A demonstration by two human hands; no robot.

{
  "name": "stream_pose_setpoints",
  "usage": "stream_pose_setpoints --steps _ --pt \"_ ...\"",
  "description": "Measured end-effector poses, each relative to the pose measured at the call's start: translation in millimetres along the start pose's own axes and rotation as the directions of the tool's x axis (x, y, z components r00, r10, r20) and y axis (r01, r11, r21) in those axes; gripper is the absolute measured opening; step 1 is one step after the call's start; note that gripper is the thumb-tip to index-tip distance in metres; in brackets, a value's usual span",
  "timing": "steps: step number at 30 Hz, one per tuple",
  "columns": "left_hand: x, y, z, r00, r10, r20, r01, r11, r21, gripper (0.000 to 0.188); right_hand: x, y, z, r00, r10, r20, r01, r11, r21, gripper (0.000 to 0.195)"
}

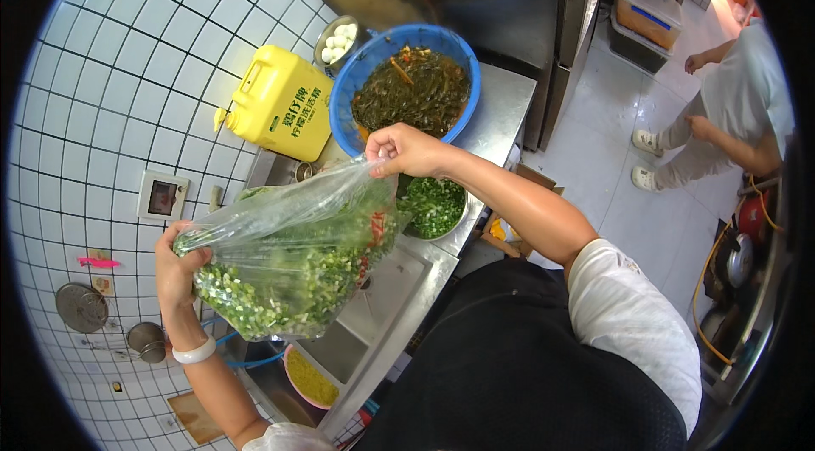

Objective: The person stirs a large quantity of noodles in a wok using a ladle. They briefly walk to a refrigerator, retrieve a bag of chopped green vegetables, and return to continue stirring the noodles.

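Note:
A clear plastic bag (286, 266) full of chopped green onions hangs stretched between my two hands above a steel sink (398, 272). My left hand (181, 260) grips its left upper corner. With thumb and fingers, my right hand (401, 151) pinches the other upper corner. Red print shows on the bag's right side. Behind the bag and under my right forearm stands a round metal bowl of chopped green onions (436, 206), partly hidden. Just beyond my right hand is a blue plastic basin (474, 78) holding dark green shredded vegetables, perhaps seaweed, with red bits.
A yellow jerrycan (280, 100) stands against the tiled wall, near a metal bowl of peeled eggs (339, 43). A pink-rimmed bowl of yellow food (312, 378) sits by the sink. A person (732, 100) stands across the floor at right, near a cooking station with pans (738, 260).

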State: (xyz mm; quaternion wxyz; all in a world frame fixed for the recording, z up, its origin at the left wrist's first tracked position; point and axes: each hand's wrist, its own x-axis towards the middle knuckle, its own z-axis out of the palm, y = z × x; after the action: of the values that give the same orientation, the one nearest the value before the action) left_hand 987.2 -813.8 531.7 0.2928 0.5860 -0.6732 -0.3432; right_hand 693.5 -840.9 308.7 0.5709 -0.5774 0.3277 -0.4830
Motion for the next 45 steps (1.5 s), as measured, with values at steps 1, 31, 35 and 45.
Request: stream_pose_setpoints --steps 1,31,35,45 --pt "-1.5 -1.8 -0.2 1.000 -0.005 0.001 0.005 1.000 0.003 0.027 0.4 3.4 0.2 1.000 0.005 0.008 -0.005 1.000 -0.002 0.014" --pt "-113.3 -213.2 31.8 0.969 -0.157 -0.191 0.036 0.853 -0.521 0.035 40.6 -54.5 89.1 0.934 0.106 0.340 0.065 0.889 -0.454 0.012" --pt "-132.4 -234.2 55.8 0.953 -0.253 -0.169 0.086 0.757 -0.647 0.037 41.6 -57.5 115.0 0.905 0.048 0.423 0.190 0.843 -0.503 0.014" --pt "-200.5 -279.3 77.7 0.980 -0.130 0.148 0.192 0.795 -0.576 0.062 33.1 -148.2 244.1 0.536 0.075 0.841 0.683 0.547 -0.484 0.011"
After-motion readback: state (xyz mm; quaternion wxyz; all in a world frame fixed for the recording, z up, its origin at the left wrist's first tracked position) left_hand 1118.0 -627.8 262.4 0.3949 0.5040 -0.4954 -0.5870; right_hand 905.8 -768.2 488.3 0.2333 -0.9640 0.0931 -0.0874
